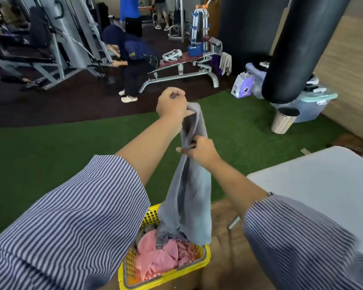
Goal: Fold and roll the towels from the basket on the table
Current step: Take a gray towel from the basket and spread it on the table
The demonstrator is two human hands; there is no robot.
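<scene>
1. Left hand: clenched on the grey towel's top end.
2. Right hand: pinches the towel mid-length.
3. Towel: hangs over the yellow basket, at 6 o'clock.
4. Table: 4 o'clock.

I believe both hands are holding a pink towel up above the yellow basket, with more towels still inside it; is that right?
Not quite: the head view shows the towel held up is grey, not pink. The left hand grips its top and the right hand pinches it lower down, above the yellow basket. The pink towels are the ones still inside.
</scene>
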